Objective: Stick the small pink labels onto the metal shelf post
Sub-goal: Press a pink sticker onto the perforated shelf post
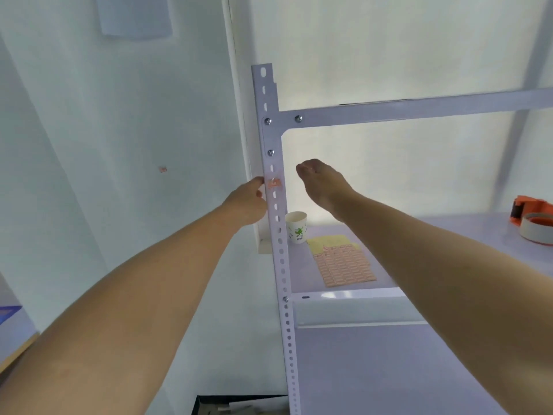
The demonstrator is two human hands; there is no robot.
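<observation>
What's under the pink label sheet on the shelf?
A yellow sheet sticks out past the far edge of the pink label sheet, both lying on the shelf. Anything further beneath is covered.

The right hand's (321,182) fingertips are curled out of sight, the tape dispenser (534,218) is cut by the frame edge, and the pink label (274,184) is blurred.

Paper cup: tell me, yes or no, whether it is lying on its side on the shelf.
No, the paper cup stands upright on the shelf, just right of the metal shelf post.
</observation>
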